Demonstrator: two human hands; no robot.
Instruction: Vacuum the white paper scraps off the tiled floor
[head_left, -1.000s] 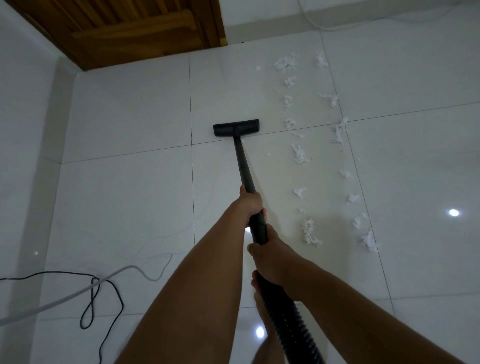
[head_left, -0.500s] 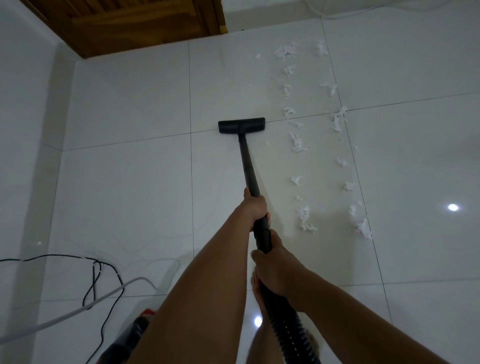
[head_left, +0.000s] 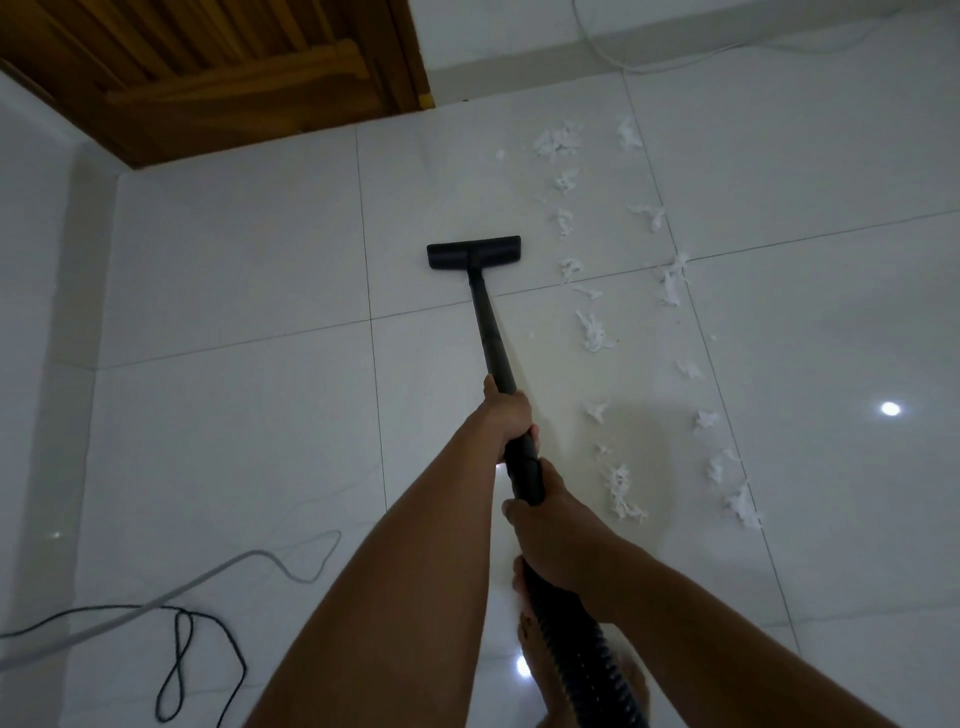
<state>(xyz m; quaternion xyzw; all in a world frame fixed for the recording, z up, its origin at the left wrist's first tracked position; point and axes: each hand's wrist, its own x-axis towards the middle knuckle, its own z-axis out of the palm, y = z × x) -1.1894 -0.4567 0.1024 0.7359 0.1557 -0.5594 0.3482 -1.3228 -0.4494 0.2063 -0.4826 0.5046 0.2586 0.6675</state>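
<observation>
The left grip (head_left: 506, 415) is curled round the black wand (head_left: 491, 332), with the thumb lying along the tube on the upper side. The right grip (head_left: 550, 525) is wrapped round the same tube lower down, where the wand meets the ribbed hose (head_left: 587, 649), and the hose runs down out of the bottom edge. Both arms reach forward and the grips sit close together, one above the other on the tube. The wand slants up to the flat nozzle (head_left: 474, 252), which lies on the tiled floor (head_left: 234, 415) just past a grout line. The paper scraps (head_left: 592, 330) lie to the right of the nozzle and wand in two loose rows, running from near the far wall back towards the person. The nearer row is just beside the nozzle's right end but not touching it, and the other row follows a grout line further right. A wooden door (head_left: 208, 67) fills the upper left corner. A black cord (head_left: 179, 665) loops on the floor at lower left, crossed by a grey cable (head_left: 208, 577). A bare foot (head_left: 527, 644) shows under the hose. A bright spot of light (head_left: 890, 408) reflects off the tile at right.
</observation>
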